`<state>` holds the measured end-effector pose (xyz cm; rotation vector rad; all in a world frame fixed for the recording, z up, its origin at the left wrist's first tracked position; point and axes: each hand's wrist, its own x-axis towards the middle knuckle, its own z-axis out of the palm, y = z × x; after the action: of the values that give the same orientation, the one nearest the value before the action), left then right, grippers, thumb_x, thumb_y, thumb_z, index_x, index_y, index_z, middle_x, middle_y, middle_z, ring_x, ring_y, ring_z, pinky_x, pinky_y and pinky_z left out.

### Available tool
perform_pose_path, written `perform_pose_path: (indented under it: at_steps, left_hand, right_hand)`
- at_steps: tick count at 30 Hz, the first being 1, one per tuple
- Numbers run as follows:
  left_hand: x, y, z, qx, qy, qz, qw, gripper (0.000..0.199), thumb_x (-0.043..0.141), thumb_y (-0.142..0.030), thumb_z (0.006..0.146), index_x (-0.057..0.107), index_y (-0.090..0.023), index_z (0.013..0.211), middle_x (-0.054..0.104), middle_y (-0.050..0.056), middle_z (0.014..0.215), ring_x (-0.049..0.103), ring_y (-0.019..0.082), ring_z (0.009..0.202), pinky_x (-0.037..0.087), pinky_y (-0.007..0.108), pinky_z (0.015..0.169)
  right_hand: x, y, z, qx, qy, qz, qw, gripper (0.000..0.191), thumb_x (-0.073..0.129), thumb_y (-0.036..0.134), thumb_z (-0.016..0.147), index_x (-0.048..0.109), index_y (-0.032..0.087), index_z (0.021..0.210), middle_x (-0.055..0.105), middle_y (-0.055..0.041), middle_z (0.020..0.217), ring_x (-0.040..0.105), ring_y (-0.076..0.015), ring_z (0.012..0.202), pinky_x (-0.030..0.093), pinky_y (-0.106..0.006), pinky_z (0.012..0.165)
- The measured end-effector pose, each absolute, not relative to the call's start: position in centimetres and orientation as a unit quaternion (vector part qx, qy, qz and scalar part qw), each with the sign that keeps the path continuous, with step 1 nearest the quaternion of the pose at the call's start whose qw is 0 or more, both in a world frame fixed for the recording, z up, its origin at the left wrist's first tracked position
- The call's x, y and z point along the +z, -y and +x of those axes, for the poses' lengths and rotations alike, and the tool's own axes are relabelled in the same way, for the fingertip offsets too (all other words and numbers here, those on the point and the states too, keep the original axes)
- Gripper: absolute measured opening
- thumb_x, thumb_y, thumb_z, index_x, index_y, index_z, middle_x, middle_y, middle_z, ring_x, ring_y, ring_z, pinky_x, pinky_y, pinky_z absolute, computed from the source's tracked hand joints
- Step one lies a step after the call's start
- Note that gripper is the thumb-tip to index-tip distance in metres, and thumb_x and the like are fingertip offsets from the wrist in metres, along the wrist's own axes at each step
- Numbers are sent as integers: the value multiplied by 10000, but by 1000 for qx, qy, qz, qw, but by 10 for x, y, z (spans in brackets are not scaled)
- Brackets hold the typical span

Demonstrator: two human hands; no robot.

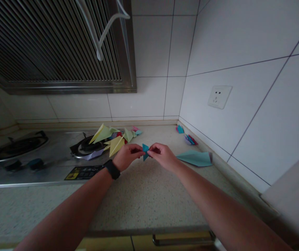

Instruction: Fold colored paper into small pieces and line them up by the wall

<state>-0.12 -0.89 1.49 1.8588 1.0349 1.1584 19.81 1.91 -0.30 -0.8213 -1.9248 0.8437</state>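
Observation:
A small piece of folded blue paper (145, 148) is held above the countertop between both hands. My left hand (128, 155), with a black watch on the wrist, pinches its left side. From the right, my right hand (163, 156) grips the other side with thumb and finger. Pointed paper tips stick out above and below the fingers; the middle of the fold is partly covered. Right of my right hand lies a long folded teal paper (196, 158). Yellow folded papers (116, 145) are heaped beyond my left hand.
A gas stove (47, 150) is on the left, with several papers lying over its right burner. Small folded papers (190, 139) sit along the right wall, below a socket (219, 97). A range hood (60, 45) with a white cable hangs above.

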Motion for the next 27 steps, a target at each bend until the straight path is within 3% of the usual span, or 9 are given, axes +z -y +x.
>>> perform_pose_path:
  at_steps: [20, 27]
  left_hand:
    - [12, 8, -5, 376, -404, 766, 330, 259, 575, -376, 855, 597, -130, 777, 557, -8, 706, 528, 87, 571, 449, 205, 516]
    - [7, 7, -3, 389, -361, 750, 394, 269, 572, -396, 857, 603, -130, 837, 562, 17, 761, 532, 106, 649, 472, 219, 551]
  right_hand:
    - [-1, -15, 196, 408, 749, -290, 435, 240, 661, 406, 794, 587, 178, 817, 587, 9, 692, 537, -110, 598, 446, -246, 586]
    - [1, -15, 195, 437, 738, -281, 431, 236, 664, 390, 794, 581, 169, 807, 597, 2, 681, 552, -117, 595, 453, -254, 580]
